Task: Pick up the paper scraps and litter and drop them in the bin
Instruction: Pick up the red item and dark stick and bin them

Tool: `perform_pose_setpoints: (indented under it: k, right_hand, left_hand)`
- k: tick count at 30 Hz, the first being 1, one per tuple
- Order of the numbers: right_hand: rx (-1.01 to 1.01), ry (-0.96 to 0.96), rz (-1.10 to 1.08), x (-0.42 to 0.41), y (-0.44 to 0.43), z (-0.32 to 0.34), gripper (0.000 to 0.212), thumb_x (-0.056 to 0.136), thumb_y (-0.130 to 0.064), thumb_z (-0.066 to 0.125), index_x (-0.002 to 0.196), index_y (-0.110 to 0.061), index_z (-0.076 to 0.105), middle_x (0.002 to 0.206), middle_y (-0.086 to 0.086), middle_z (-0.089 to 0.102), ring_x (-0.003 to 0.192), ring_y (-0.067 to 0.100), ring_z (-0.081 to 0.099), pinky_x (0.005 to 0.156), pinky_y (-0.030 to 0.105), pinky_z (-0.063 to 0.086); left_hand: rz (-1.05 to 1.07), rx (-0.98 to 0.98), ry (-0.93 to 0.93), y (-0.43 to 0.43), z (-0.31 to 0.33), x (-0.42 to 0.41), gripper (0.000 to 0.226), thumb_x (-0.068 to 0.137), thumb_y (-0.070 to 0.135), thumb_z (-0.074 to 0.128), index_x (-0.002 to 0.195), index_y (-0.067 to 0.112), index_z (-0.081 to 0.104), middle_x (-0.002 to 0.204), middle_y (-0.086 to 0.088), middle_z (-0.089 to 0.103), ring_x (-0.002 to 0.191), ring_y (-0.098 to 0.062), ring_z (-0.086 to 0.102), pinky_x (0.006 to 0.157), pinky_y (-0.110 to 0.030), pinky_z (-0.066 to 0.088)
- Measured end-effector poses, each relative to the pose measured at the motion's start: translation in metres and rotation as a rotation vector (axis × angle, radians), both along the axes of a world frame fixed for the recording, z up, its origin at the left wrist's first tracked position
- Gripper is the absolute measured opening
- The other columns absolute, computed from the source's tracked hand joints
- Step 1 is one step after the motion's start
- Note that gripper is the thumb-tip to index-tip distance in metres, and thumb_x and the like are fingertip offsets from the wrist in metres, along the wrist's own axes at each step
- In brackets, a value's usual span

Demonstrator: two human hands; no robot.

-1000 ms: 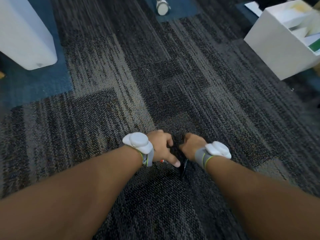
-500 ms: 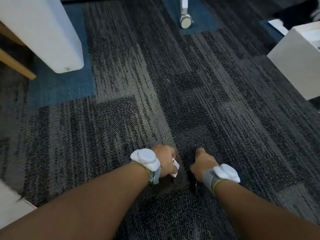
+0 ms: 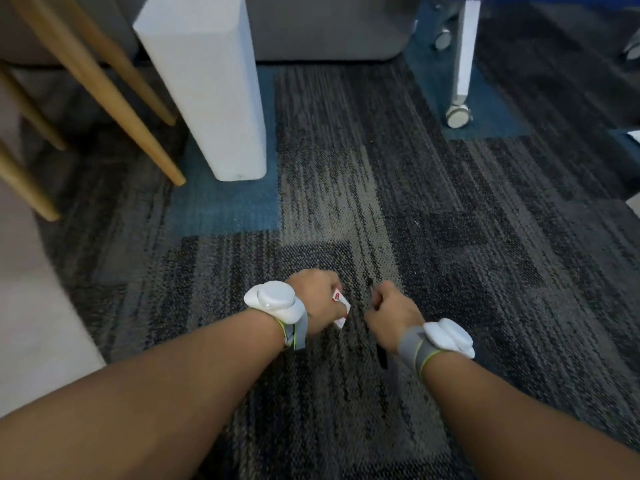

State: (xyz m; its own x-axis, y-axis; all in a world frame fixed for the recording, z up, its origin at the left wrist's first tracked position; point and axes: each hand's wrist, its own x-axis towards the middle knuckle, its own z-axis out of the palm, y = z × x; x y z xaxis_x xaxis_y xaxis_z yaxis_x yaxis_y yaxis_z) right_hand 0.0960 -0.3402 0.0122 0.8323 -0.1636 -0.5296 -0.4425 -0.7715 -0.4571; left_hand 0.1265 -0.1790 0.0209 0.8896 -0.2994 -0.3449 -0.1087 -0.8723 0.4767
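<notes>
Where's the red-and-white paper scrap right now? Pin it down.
In the head view, the paper scrap sits low and centre, pinched in the left hand, just left of the right hand, which grips a thin black stick.

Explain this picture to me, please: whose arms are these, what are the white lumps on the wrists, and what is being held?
There is no machine here. A person wears a camera on the head, so you look forward and down along their own two bare arms toward the carpet.

The white lumps are small devices strapped to each wrist with grey bands; what they do cannot be told from the picture.

The left hand is closed on a small white paper scrap with red marks. The right hand is closed around a thin dark stick-like object, perhaps a pen; it pokes out above and below the fist.

Around them stand wooden furniture legs, a white panel and a caster wheel. No bin is clearly in sight.
</notes>
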Motion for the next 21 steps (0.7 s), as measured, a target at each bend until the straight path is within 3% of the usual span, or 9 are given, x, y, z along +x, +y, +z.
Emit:
perform_pose_setpoints:
  k: [9,15,18,21]
  right_hand:
    - [0.099,-0.207,0.069,0.07,0.093,0.062,0.007,0.088,-0.02,0.051,0.094,-0.024,0.051,0.093,0.01,0.063,0.092,0.035,0.062,0.069,0.028,0.039]
    - [0.247,-0.301,0.046,0.105,0.155,0.128,0.019,0.086,-0.018,0.054,0.101,-0.016,0.065,0.102,0.016,0.071,0.097,0.035,0.064,0.083,0.037,0.051]
    - [0.305,-0.329,0.062,0.124,0.185,0.156,0.018,0.083,-0.018,0.053,0.091,-0.015,0.069,0.096,0.018,0.072,0.091,0.036,0.066,0.08,0.04,0.052]
    - [0.414,-0.333,0.018,0.14,0.215,0.183,0.011,0.078,-0.017,0.053,0.07,-0.018,0.06,0.085,0.019,0.067,0.077,0.034,0.061,0.074,0.05,0.053]
  left_hand:
    - [0.149,-0.022,-0.153,0.076,0.069,0.054,0.033,0.073,0.038,0.067,0.102,0.025,0.064,0.103,-0.007,0.06,0.096,-0.029,0.059,0.08,-0.033,0.048]
    - [0.278,-0.055,-0.265,0.13,0.138,0.071,0.034,0.071,0.038,0.067,0.099,0.021,0.063,0.102,-0.006,0.062,0.093,-0.028,0.059,0.08,-0.037,0.05]
    - [0.326,-0.075,-0.314,0.153,0.168,0.084,0.031,0.071,0.035,0.067,0.097,0.017,0.066,0.101,-0.009,0.064,0.092,-0.031,0.06,0.079,-0.036,0.051]
    - [0.413,-0.129,-0.329,0.178,0.194,0.097,0.03,0.07,0.033,0.07,0.095,0.017,0.069,0.098,-0.009,0.065,0.09,-0.03,0.061,0.078,-0.037,0.052]
